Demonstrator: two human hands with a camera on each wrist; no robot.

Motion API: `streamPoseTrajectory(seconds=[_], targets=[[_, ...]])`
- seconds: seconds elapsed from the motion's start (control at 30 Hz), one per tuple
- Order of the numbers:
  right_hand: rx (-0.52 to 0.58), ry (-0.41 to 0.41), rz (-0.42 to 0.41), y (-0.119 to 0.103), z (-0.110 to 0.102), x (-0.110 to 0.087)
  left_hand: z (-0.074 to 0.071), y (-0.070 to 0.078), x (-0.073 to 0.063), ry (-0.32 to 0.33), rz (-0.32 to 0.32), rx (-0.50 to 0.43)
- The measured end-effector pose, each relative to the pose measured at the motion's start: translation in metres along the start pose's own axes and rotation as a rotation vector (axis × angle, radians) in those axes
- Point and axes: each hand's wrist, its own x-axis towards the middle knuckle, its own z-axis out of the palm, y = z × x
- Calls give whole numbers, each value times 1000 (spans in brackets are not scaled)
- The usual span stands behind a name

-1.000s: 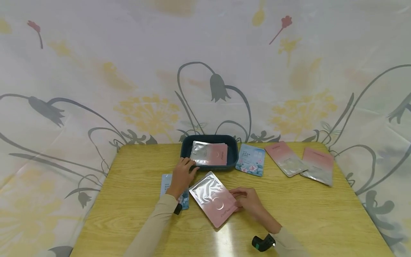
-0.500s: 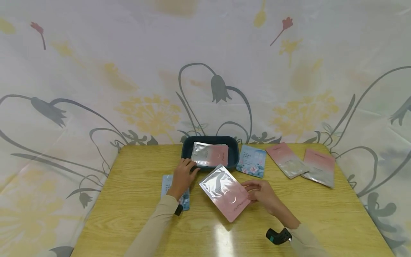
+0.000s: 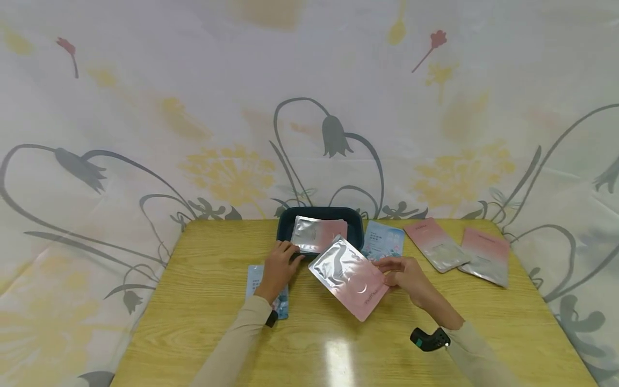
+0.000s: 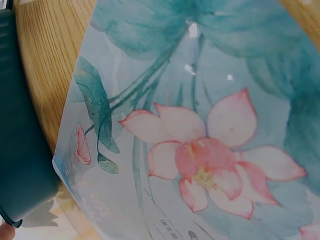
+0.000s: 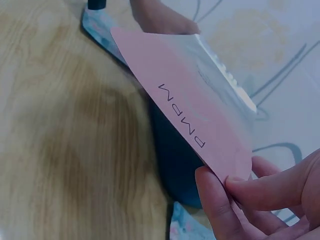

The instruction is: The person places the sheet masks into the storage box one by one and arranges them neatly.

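My right hand (image 3: 408,279) pinches a pink and silver sheet mask packet (image 3: 350,279) by its right edge, tilted and raised in front of the dark tray (image 3: 281,228). In the right wrist view, thumb and fingers grip the corner of this packet (image 5: 185,100), lettered PMPM. My left hand (image 3: 279,269) holds the tray's front left rim. Another pink and silver packet (image 3: 309,234) lies inside the tray, partly covered by the raised one. Beneath my left hand and wrist lies a blue lotus-printed packet (image 4: 200,150), partly hidden in the head view.
Right of the tray is a second blue packet (image 3: 384,239), its lower part hidden. Farther right, two pink and silver packets (image 3: 435,244) overlap on the wooden table (image 3: 203,258). A flower-printed cloth (image 3: 232,70) hangs behind the table.
My right hand has lifted the pink and silver packet off the table and moved it right and toward the tray. My left hand has stayed at the tray's rim.
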Motion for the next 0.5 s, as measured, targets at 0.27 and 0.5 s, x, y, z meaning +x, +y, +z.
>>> streamPoseTrajectory(seconds=[0.27,0.5], targets=[[-37,6,-18,-12,-7,17,2,0,-1,13,15,1],[-40,-9,-11,-23,-13,34,0,0,-1,0,0,6]])
